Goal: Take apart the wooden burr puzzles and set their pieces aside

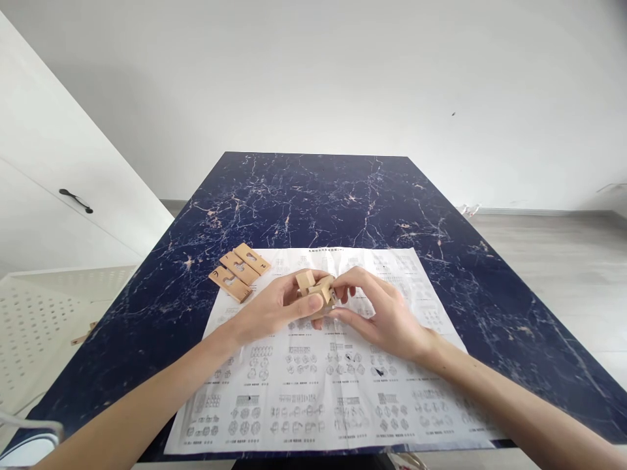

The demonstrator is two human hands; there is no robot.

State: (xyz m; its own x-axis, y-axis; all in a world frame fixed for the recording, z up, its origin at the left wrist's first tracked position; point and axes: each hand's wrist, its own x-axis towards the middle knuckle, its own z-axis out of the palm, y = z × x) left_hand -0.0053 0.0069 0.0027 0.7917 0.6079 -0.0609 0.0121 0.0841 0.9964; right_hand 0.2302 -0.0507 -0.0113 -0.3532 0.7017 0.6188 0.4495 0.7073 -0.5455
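Note:
Light wooden puzzle blocks, fitted together in a cluster, are held up between my two hands over the printed sheet. My left hand wraps round the cluster from the left, thumb across its front. From the right, my right hand pinches the cluster's right side between thumb and fingers. Beneath lies a large creased paper sheet covered with small line diagrams of puzzles. Beyond my left hand, several flat wooden pieces with cut-out slots and written numbers lie side by side, overlapping the sheet's edge.
The dark blue marble-patterned table reaches away toward a white wall. A white cabinet with a black handle stands at the left. Below it is a perforated white surface. Grey flooring shows at the right.

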